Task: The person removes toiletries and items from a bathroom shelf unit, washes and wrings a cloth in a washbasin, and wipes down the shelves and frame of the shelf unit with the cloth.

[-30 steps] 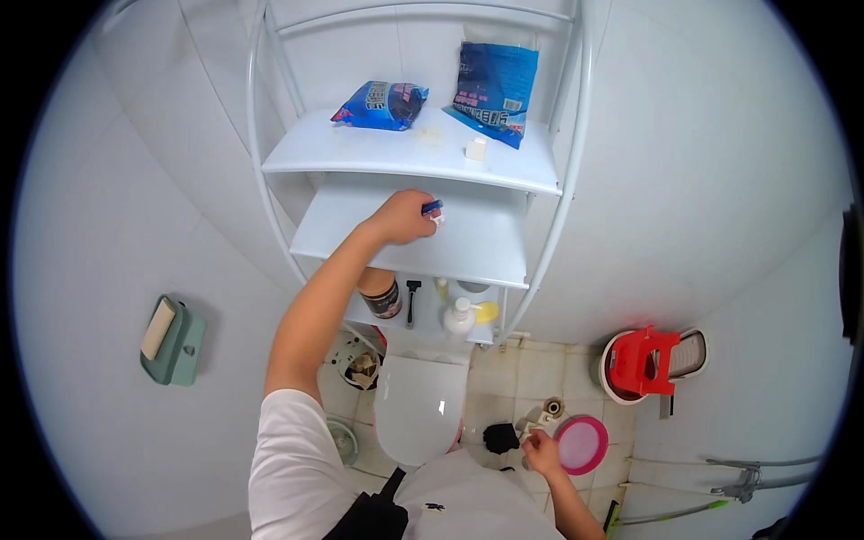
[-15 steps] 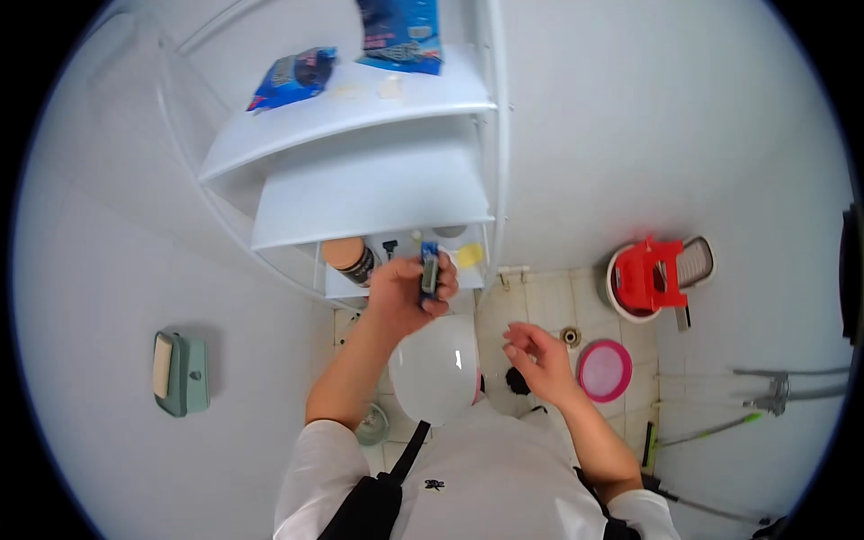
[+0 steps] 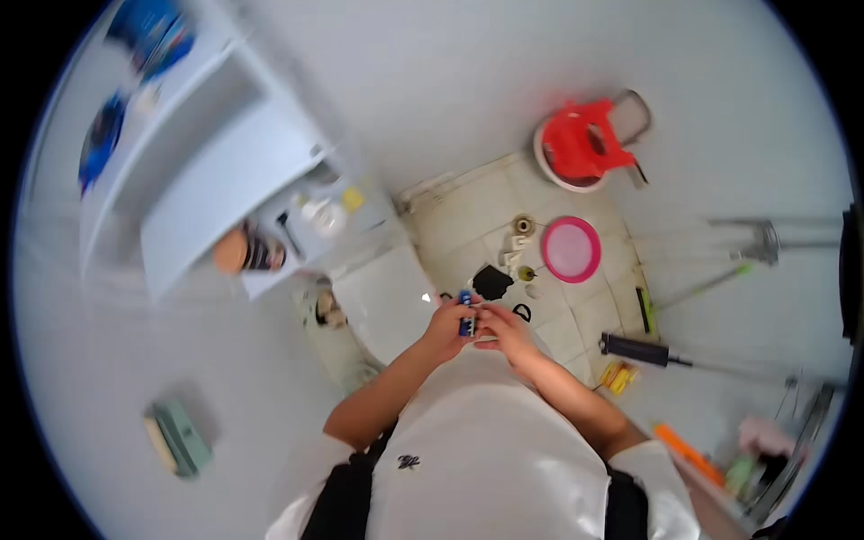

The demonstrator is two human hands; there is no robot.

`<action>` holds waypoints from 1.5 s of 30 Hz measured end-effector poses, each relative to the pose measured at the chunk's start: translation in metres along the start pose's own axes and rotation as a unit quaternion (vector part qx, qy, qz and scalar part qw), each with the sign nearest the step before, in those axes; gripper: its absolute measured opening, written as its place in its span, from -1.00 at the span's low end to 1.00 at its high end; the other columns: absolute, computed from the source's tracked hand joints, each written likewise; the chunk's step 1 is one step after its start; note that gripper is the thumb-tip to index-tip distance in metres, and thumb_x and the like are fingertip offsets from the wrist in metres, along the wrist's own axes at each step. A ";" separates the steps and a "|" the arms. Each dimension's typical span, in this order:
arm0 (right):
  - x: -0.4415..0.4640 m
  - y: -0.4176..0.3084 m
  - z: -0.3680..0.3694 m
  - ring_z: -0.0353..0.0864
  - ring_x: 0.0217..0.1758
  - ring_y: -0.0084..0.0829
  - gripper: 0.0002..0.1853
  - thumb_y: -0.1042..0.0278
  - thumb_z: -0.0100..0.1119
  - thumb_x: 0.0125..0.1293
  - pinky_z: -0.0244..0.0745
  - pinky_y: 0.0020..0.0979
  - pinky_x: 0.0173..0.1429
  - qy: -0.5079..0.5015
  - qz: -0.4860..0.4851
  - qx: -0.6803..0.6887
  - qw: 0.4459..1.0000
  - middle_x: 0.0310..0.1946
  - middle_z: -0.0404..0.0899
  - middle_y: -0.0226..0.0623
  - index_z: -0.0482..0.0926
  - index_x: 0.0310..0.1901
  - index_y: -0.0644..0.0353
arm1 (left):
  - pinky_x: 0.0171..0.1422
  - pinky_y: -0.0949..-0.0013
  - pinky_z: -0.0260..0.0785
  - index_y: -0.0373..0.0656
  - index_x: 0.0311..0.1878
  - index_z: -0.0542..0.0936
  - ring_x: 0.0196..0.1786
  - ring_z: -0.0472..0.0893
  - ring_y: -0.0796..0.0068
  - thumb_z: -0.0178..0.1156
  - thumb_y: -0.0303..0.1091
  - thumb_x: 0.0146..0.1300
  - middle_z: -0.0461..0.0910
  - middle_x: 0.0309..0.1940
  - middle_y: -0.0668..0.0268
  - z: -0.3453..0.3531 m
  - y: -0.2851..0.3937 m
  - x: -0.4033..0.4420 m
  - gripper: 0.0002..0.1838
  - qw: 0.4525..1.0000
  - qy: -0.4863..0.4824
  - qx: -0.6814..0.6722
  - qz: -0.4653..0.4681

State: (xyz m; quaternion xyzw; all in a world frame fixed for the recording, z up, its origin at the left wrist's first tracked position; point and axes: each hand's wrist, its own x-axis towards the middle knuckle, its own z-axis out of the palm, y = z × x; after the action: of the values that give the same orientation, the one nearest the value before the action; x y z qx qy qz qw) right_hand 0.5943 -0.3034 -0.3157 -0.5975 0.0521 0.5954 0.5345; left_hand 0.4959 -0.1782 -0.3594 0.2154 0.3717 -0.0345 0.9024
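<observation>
Taking the thing in my hands as the clock's centre, two blue bags, one point(image 3: 102, 139) at ten o'clock and the other point(image 3: 153, 38) between ten and eleven, show blurred at the far left, with the green box point(image 3: 186, 439) on the wall at eight. The white shelf point(image 3: 211, 193) stands at ten; below it, the orange-lidded jar point(image 3: 231, 252) sits between nine and ten, and the razor point(image 3: 290, 236) and pump bottle point(image 3: 322, 216) at ten. A careless swing of my left arm could topple that jar. The toilet lid point(image 3: 387, 297) lies just beside my hands, towards nine; its glossy surface would let anything dropped slide off. My left hand point(image 3: 444, 329) is closed around the small blue item point(image 3: 465, 312), thumb across it, over my belly. If I loosen that grip while my right fingers push, it could slip down to the black cloth-like thing point(image 3: 492, 282) at one. My right hand point(image 3: 507, 333), at four, has its fingers bent up against the item's side; whether they pinch it I can't tell. A bounce might carry it to the drain point(image 3: 523, 225) at one, or the pink basin point(image 3: 571, 249) at two.
</observation>
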 end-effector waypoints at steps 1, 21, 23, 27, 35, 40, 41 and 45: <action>0.002 0.002 -0.005 0.63 -0.09 -0.51 -0.51 0.10 0.17 0.44 0.63 -0.36 -0.01 -0.001 -0.012 -0.020 1.000 -0.09 0.62 -0.32 0.47 0.26 0.24 | -0.30 0.37 0.47 -0.08 0.12 0.43 -0.28 0.60 0.48 0.10 -0.48 0.23 0.58 -0.22 0.31 -0.001 -0.004 -0.002 -0.64 1.000 -0.001 0.021 0.005; 0.059 -0.002 0.078 0.72 -0.24 -0.51 -0.79 0.17 0.16 0.48 0.70 -0.47 -0.15 -0.103 0.004 -0.078 0.992 -0.26 0.68 -0.31 0.53 -0.16 0.15 | 0.38 -0.09 0.38 -0.37 0.50 -0.11 0.32 0.34 -0.25 0.06 -0.26 0.40 0.03 0.44 -0.10 -0.342 -0.003 -0.107 -0.22 0.707 0.349 -0.535 0.303; 0.057 -0.002 0.077 0.72 -0.22 -0.51 -0.76 0.19 0.17 0.47 0.70 -0.47 -0.15 -0.107 -0.001 -0.066 0.992 -0.24 0.69 -0.26 0.55 -0.06 0.21 | 0.35 -0.11 0.34 -0.27 0.45 0.09 0.32 0.33 -0.23 0.16 -0.11 0.34 0.19 0.36 -0.05 -0.436 -0.051 -0.081 -0.24 0.779 0.458 -0.267 0.333; 0.033 -0.020 0.077 0.71 -0.22 -0.49 -0.71 0.25 0.18 0.46 0.71 -0.42 -0.10 -0.143 -0.044 -0.017 0.989 -0.19 0.69 -0.21 0.55 0.07 0.26 | -0.03 0.13 0.47 -0.17 0.15 0.45 -0.11 0.57 0.20 0.12 -0.13 0.35 0.53 -0.08 0.14 -0.423 -0.040 -0.040 -0.59 0.785 0.526 -0.276 0.173; -0.005 -0.061 0.062 0.73 -0.04 -0.34 -0.72 0.26 0.00 0.55 0.72 -0.31 0.04 -0.149 -0.153 0.084 0.973 -0.04 0.67 -0.06 0.52 0.07 0.30 | -0.03 0.34 0.51 -0.13 0.15 0.52 -0.11 0.64 0.46 0.16 -0.24 0.36 0.66 -0.17 0.30 -0.198 -0.042 -0.017 -0.66 0.924 0.333 -0.001 0.186; -0.019 -0.066 0.063 0.72 -0.01 -0.33 -0.68 0.24 -0.07 0.58 0.69 -0.29 0.07 -0.108 -0.176 0.141 0.968 -0.01 0.66 -0.04 0.51 0.09 0.33 | -0.12 0.45 0.50 -0.28 0.15 0.51 -0.19 0.62 0.55 0.25 -0.32 0.38 0.62 -0.16 0.32 -0.029 0.016 -0.069 -0.64 0.931 0.022 0.073 0.356; -0.022 -0.067 0.062 0.71 -0.01 -0.33 -0.67 0.23 -0.07 0.58 0.69 -0.29 0.06 -0.103 -0.176 0.151 0.967 -0.02 0.66 -0.05 0.51 0.10 0.33 | -0.13 0.47 0.49 -0.29 0.11 0.53 -0.20 0.61 0.60 0.26 -0.36 0.37 0.63 -0.18 0.32 -0.009 0.023 -0.076 -0.68 0.920 -0.016 0.068 0.385; -0.024 -0.057 0.045 0.70 -0.13 -0.36 -0.68 0.28 -0.01 0.53 0.66 -0.30 -0.02 -0.140 -0.178 0.157 0.961 -0.10 0.67 -0.07 0.52 0.11 0.34 | -0.20 0.52 0.40 -0.30 0.00 0.57 -0.27 0.55 0.65 0.30 -0.34 0.34 0.61 -0.28 0.36 0.029 0.044 -0.079 -0.72 0.914 0.061 0.097 0.390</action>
State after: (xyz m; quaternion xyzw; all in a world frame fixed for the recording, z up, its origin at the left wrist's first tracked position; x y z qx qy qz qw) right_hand 0.5976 -0.2621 -0.2519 -0.4160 -0.0372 0.5531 0.7209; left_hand 0.4677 -0.1578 -0.2712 0.4312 0.3071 0.2971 0.7947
